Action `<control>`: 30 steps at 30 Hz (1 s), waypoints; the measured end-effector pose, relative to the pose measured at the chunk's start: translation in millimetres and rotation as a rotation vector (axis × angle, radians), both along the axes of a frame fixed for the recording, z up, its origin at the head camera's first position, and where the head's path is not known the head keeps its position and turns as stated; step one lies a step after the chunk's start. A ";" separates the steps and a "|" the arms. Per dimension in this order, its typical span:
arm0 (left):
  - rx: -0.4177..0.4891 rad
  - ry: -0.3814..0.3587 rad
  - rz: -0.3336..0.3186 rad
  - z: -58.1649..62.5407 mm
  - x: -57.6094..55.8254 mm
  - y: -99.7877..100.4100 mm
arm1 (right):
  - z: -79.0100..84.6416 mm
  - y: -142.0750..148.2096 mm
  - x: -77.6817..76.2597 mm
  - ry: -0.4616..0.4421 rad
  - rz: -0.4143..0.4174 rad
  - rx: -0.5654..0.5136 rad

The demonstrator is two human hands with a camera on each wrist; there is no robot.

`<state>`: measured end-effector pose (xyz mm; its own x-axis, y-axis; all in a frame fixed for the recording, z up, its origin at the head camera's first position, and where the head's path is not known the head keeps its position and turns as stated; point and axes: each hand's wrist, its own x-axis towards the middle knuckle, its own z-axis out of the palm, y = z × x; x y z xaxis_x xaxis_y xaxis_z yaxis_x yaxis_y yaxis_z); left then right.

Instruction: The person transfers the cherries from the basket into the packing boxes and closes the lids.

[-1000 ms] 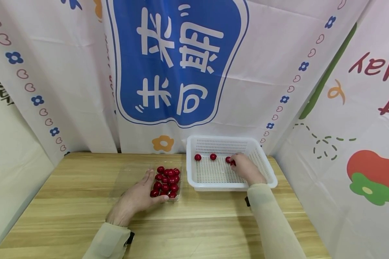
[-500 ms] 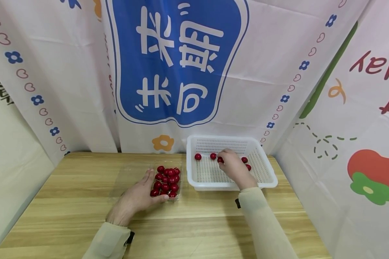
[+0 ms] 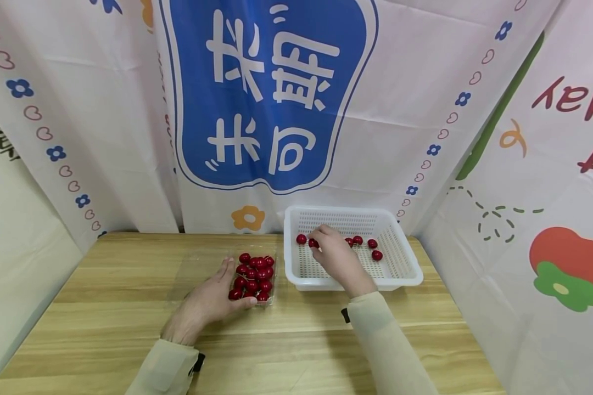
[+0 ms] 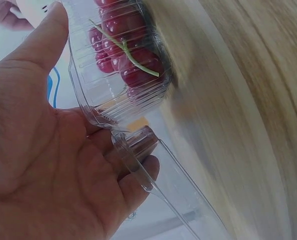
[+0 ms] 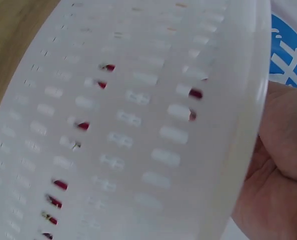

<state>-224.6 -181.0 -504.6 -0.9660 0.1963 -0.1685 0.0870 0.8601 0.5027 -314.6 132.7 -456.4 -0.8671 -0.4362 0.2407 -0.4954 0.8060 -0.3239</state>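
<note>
Evidently, the right hand pinches one cherry inside the white perforated basket, with loose cherries on both sides of it. The left hand is spread against the clear clamshell of packed cherries. Squeezed off-centre, the smooth pinched cherry might slip and roll; nudged, the light clamshell might skid.

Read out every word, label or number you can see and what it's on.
"未来可期": sideways, on the blue panel.
"day": upside down, on the right-hand curtain.
"t": upside down, cut off by the picture's edge, same curtain.
Too small or folded to read: black writing far left, red writing left of the panel.
</note>
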 end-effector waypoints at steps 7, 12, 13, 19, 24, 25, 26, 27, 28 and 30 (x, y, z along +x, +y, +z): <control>0.008 0.004 -0.003 0.7 0.8 0.1 | -0.4 -16.9 8.0 0.062 0.057 -0.024; 0.011 0.003 -0.005 0.9 0.2 -0.1 | -1.2 -29.3 14.6 0.126 0.118 -0.042; 0.012 0.003 -0.005 0.8 0.0 -0.2 | -1.5 -31.8 15.9 0.140 0.130 -0.043; 0.014 0.013 -0.011 -0.5 -0.6 -0.1 | -4.2 -46.9 23.2 0.197 0.209 -0.041; 0.011 0.021 -0.010 -1.3 -1.0 -0.2 | -7.3 -58.0 28.8 0.177 0.237 -0.017; 0.010 0.022 -0.010 -1.4 -1.1 -0.2 | -7.6 -60.0 29.8 0.176 0.239 -0.010; 0.010 0.024 -0.011 -1.4 -1.3 -0.3 | -7.7 -62.0 31.0 0.171 0.240 -0.005; 0.010 0.025 -0.012 -1.6 -1.5 -0.4 | -8.1 -64.1 31.9 0.167 0.241 0.000; 0.010 0.026 -0.012 -1.7 -1.6 -0.5 | -8.3 -66.0 33.1 0.163 0.242 0.005; 0.011 0.026 -0.012 -2.0 -1.8 -0.8 | -8.9 -69.7 35.3 0.156 0.241 0.026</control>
<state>-226.5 -181.9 -506.7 -0.9675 0.2100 -0.1411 0.1108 0.8533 0.5096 -279.3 62.9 -465.3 -0.6906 -0.6331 0.3495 -0.7163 0.6656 -0.2097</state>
